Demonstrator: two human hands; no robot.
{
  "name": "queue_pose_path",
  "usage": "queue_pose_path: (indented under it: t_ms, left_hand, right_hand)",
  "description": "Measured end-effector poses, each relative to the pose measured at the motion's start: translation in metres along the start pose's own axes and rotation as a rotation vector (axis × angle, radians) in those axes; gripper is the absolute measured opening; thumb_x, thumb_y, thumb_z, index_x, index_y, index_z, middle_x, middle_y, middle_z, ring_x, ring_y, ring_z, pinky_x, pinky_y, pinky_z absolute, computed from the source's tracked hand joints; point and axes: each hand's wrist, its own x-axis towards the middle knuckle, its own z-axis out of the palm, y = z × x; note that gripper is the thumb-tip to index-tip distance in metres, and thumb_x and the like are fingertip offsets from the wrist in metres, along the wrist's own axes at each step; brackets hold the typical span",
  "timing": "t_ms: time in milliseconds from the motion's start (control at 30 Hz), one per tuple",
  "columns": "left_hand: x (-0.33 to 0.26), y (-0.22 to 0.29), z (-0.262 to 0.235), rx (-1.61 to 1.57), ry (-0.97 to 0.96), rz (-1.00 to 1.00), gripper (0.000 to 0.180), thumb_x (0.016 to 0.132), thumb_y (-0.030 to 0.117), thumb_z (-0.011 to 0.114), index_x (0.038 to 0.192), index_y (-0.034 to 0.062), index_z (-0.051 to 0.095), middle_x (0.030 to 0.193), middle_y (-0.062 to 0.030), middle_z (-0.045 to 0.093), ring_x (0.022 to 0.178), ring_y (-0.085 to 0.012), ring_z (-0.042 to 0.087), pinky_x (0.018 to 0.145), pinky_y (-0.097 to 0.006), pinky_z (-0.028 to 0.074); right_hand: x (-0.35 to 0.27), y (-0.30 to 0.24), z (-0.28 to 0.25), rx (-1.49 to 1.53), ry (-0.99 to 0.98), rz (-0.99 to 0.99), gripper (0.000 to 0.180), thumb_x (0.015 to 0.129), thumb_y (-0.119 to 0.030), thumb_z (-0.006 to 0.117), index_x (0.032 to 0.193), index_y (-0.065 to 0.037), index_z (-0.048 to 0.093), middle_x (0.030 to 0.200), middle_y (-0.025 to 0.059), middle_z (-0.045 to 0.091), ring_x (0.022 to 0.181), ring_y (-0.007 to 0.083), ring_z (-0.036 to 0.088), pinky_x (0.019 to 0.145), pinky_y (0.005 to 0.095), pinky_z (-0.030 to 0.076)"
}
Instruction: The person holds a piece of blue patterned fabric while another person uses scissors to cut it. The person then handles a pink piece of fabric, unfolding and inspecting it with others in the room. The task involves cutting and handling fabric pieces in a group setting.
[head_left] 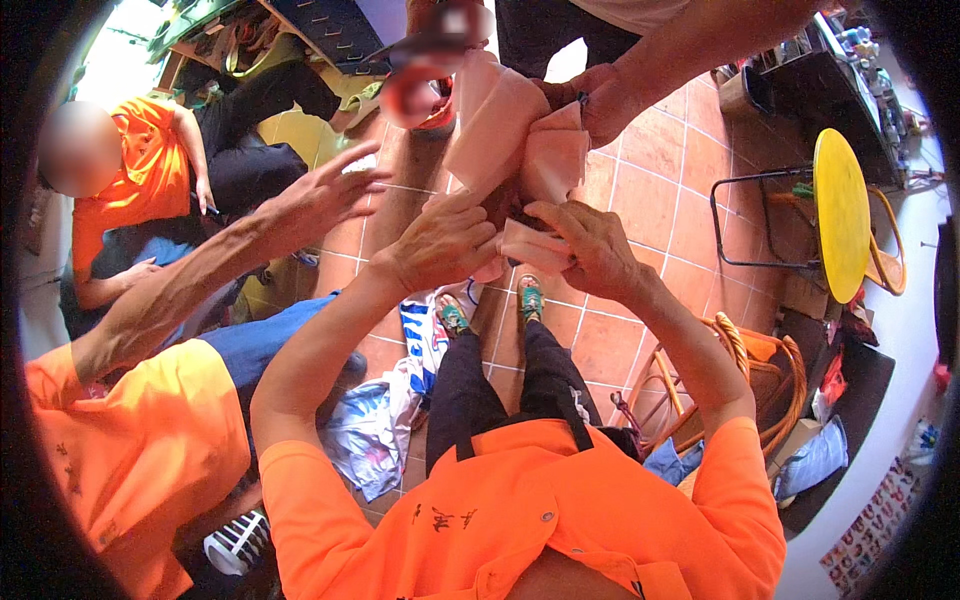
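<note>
Operator, the pale pink sheet (490,130) is at 12 o'clock, raised above the tiled floor (650,195) and folded over on itself; whether it is one piece or several cannot be told.

Risk, in judgement: the sheet may tear or crease if you pull toward 6 o'clock while the co-worker's hand (602,105) at 1 o'clock holds against you. The folds may also slip out of line, since several hands bear on thin, limp material. A second co-worker's hand (335,190), open and empty at 10 o'clock, stands near your left wrist and could knock it. Underfoot, the white-and-blue bag (385,420) at 7 o'clock lies just beside your left sandal (453,315); a backward step could catch it.

Hands: your left hand (440,240), near 11 o'clock, is closed, its curled fingers gripping the sheet's lower edge. Your right hand (605,245), at 2 o'clock, is partly closed, thumb and forefinger pinching the lower fold; its remaining fingertips are hidden.
</note>
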Motion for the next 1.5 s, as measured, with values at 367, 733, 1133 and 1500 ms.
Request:
queue_pose_path:
  t_ms: [367,733,1133,1500]
  left_hand:
    - [0.0,0.011,0.004,-0.162,0.278,-0.17,0.008,0.062,0.015,0.065,0.069,0.0111,0.064,0.06,-0.0007,0.058,0.059,-0.0152,0.057,0.056,-0.03,0.043]
    - [0.01,0.032,0.005,-0.099,0.317,-0.016,0.002,0.061,0.016,0.061,0.062,0.0135,0.061,0.055,0.0018,0.047,0.057,-0.013,0.05,0.057,-0.027,0.038]
    - [0.0,0.04,-0.008,-0.08,0.27,-0.046,0.007,0.061,0.014,0.062,0.057,0.0137,0.057,0.054,0.0003,0.047,0.056,-0.0148,0.05,0.059,-0.029,0.04]
    - [0.004,0.027,-0.016,0.142,0.01,0.128,0.005,0.061,0.015,0.062,0.061,0.0115,0.059,0.062,0.0002,0.053,0.066,-0.0167,0.055,0.066,-0.03,0.043]
  right_hand:
    - [0.022,-0.015,-0.017,0.234,-0.23,-0.056,0.037,0.061,-0.003,0.07,0.096,-0.005,0.058,0.074,0.011,0.056,0.068,0.03,0.058,0.06,0.0354,0.046]
    - [0.111,0.028,-0.055,-0.499,0.093,-0.11,0.033,0.075,-0.022,0.063,0.102,-0.004,0.059,0.091,0.0163,0.062,0.086,0.0339,0.059,0.077,0.0423,0.045]
    - [0.117,0.05,-0.051,-0.201,-0.247,0.221,0.032,0.08,-0.022,0.061,0.104,-0.001,0.06,0.1,0.0139,0.064,0.09,0.0227,0.063,0.077,0.0328,0.049]
    - [0.055,-0.02,-0.045,-0.196,0.352,0.057,0.022,0.076,0.004,0.054,0.097,-0.002,0.056,0.092,0.0158,0.059,0.086,0.0345,0.058,0.074,0.0395,0.047]
